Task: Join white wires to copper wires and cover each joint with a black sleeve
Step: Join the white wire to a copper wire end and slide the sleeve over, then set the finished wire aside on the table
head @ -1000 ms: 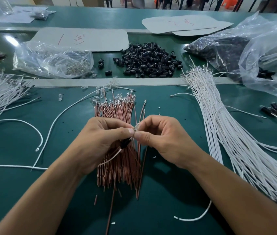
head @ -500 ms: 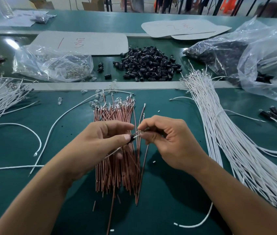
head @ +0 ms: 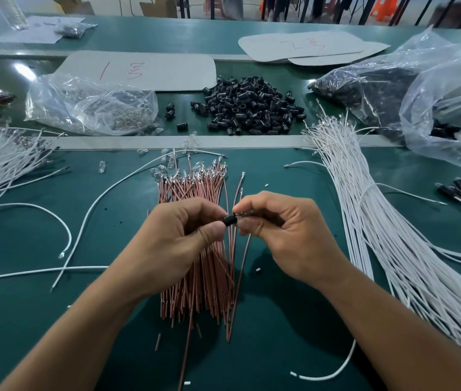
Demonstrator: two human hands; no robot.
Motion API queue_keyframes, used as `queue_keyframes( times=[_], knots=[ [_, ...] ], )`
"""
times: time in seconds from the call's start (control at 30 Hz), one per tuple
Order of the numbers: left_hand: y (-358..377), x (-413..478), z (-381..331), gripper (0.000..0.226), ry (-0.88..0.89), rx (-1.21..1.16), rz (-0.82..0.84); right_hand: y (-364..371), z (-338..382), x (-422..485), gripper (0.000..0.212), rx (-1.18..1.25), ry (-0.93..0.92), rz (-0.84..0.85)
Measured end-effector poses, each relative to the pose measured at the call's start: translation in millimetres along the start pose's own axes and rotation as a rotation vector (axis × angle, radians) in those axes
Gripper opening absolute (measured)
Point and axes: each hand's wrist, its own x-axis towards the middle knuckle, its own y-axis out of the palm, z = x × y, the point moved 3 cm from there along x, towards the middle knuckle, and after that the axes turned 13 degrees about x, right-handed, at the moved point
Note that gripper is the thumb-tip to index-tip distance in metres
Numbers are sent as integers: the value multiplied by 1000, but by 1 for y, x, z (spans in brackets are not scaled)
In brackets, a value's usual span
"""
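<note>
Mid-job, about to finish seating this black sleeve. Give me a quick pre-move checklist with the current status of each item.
1. Left hand pinches the small black plastic sleeve: ok.
2. Right hand has a grip on the wire end at the sleeve's mouth: ok.
3. Joint fully inside the sleeve: cannot tell, the hands hide it.
4. Loose pile of black sleeves stocked behind the work spot: ok.
5. Bundle of copper-coloured wires lies under the hands, bundle of white wires to the right: ok.
</note>
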Motion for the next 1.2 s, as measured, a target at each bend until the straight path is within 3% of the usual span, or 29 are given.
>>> queue_keyframes(
  times=[0.17,0.37,0.7,1.07,1.2],
  knots=[
    [-3,-1,5,18,-23,224,34,0,-1,-1,21,-68,-29,49],
    [-2,-5,-2,27,12,75,-40,-1,-4,-4,32,-11,10,3],
    [3,-8,-2,9,72,-5,-166,10,-10,-11,37,35,60,37],
    [15,-10,-18,16,233,87,-257,11,2,0,25,445,209,74],
    [12,-6,-15,19,312,420,-298,-15,28,11,19,639,155,-61]
  ],
)
